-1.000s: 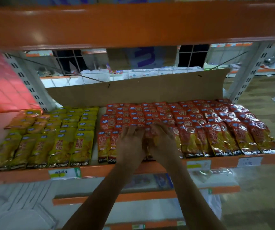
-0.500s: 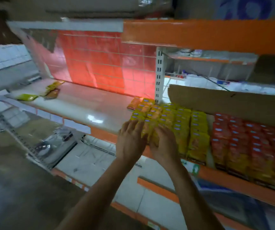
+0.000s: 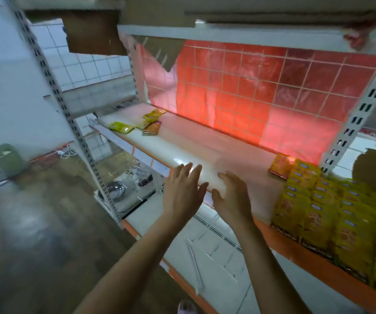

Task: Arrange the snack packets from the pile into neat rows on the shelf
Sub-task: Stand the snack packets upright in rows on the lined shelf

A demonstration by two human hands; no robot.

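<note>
A small pile of yellow and orange snack packets [image 3: 147, 124] lies at the far left end of the white shelf [image 3: 182, 146]. Neat rows of yellow packets [image 3: 332, 205] fill the shelf's right part, with one orange packet [image 3: 281, 165] lying at their back left corner. My left hand [image 3: 182, 191] and my right hand [image 3: 232, 196] hover side by side over the shelf's front edge, fingers straight and spread, holding nothing. Both are well away from the pile and from the rows.
A red-lit tiled wall [image 3: 261, 96] backs the shelf. A perforated metal upright [image 3: 69, 118] stands at the left, another [image 3: 350, 123] at the right. A lower white shelf [image 3: 205, 241] sits below. A metal bowl [image 3: 114, 188] and a green bin [image 3: 8, 159] are on the floor side.
The view has swung left from the red packets, past the yellow rows, to the bare stretch of shelf. Both hands have left the packets and moved left, empty.
</note>
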